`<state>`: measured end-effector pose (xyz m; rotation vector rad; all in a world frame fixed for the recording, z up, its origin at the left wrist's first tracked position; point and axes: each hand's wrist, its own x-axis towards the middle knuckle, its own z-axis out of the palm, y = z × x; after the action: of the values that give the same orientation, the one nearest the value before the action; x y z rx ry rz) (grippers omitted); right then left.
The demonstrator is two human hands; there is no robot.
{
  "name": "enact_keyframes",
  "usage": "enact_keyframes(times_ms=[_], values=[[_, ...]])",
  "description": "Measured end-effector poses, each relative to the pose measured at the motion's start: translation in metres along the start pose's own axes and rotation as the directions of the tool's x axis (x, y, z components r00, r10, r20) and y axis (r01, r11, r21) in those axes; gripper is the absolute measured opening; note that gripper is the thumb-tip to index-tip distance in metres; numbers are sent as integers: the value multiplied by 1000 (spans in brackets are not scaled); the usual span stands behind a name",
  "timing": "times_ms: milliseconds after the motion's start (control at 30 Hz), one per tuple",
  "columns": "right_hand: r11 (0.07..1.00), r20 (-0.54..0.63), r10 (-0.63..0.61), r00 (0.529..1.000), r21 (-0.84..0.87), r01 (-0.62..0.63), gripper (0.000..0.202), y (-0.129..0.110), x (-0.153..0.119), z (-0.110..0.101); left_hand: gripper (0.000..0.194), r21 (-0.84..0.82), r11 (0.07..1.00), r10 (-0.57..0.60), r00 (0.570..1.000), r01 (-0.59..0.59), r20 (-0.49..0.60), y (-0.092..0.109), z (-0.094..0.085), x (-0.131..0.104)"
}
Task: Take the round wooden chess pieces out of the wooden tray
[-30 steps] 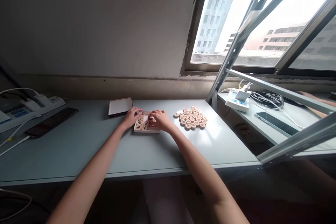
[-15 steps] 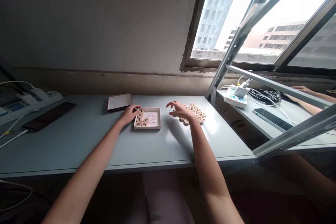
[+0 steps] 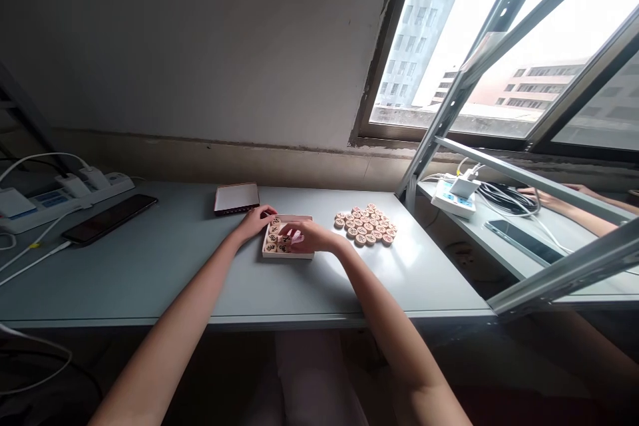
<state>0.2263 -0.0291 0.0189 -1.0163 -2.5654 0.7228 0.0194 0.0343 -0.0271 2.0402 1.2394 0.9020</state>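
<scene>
My left hand [image 3: 256, 222] is closed at the left rim of a shallow white box [image 3: 305, 255], its fingertips on the back left corner. My right hand [image 3: 307, 237] reaches over the box from the right. Its bent fingers point down into it, closed at a Chinese chess piece [image 3: 286, 239]; the fingers partly hide the grip. Several round wooden pieces [image 3: 271, 247] with black characters lie along the box's left side. To the right, a cluster of similar Chinese chess pieces [image 3: 369, 225], with red and black characters, lies flat on the table.
The box lid [image 3: 236, 198] lies behind my left hand. On the grey table [image 3: 299, 293], a phone [image 3: 110, 218] and power strip [image 3: 54, 200] sit at the left. A metal frame [image 3: 439, 120] borders the right; beyond it are another phone [image 3: 523, 241], cables and another person's hand [image 3: 549, 196].
My right hand has moved left, from beside the cluster of pieces to inside the box. My left hand stays at the box rim. The view has shifted slightly.
</scene>
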Motion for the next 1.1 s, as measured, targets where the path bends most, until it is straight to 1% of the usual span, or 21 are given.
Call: enact_keyframes(times_ms=[67,133,200,267,367,433,500,533,600,700,767,833,867,900,933,1000,1033,1100], values=[[999,-76,-7,997,-36,4,27,1,1,-4,28,-11,1000,0,1000,0,-14,0,2,-1],[998,-171,-15,985,-62,5,18,2,-2,-13,29,-26,1000,-5,999,4,-32,0,3,-2],[995,-251,-2,968,-99,-24,17,5,-12,-26,29,-47,999,-10,999,8,-39,-1,5,-3],[979,-288,50,956,-176,-105,17,11,-29,-39,29,-62,998,-15,999,13,-34,-1,5,-3],[914,-277,210,938,-284,-289,15,24,-60,-52,29,-63,998,-27,999,26,-22,-1,5,-2],[873,-291,311,905,-288,-393,17,32,-77,-54,28,-53,998,-43,999,42,-12,-1,5,-2],[872,-314,347,883,-238,-428,22,35,-86,-52,28,-43,998,-54,999,54,-5,0,5,-2],[889,-313,338,888,-204,-410,23,33,-87,-49,28,-41,998,-57,998,57,-2,0,5,-2],[931,-295,275,915,-156,-330,25,26,-80,-41,29,-40,998,-54,999,54,2,-1,6,-2],[972,-231,120,965,-168,-161,26,6,-52,-24,29,-31,999,-43,999,43,-5,-3,7,0],[976,-137,32,990,-210,-60,26,-8,-30,-11,28,-21,999,-33,999,33,-14,-4,7,1],[972,-33,1,999,-236,-9,24,-18,-11,-2,28,-10,1000,-27,999,27,-19,-5,8,2],[971,2,3,1000,-241,-3,22,-22,-5,1,28,-4,1000,-26,999,26,-21,-5,8,2],[970,11,7,1000,-243,-4,19,-24,-1,3,28,1,1000,-25,999,25,-22,-5,8,2],[970,-8,9,1000,-242,-10,18,-25,-2,2,28,4,1000,-26,999,26,-23,-5,9,2],[975,-108,3,994,-222,-27,18,-23,-12,-4,28,5,1000,-28,999,28,-27,-5,10,1],[977,-178,9,984,-209,-47,20,-20,-21,-9,28,2,1000,-30,999,30,-28,-5,10,1],[974,-305,61,950,-189,-123,23,-11,-46,-20,27,-9,999,-36,999,36,-17,-6,9,1]])
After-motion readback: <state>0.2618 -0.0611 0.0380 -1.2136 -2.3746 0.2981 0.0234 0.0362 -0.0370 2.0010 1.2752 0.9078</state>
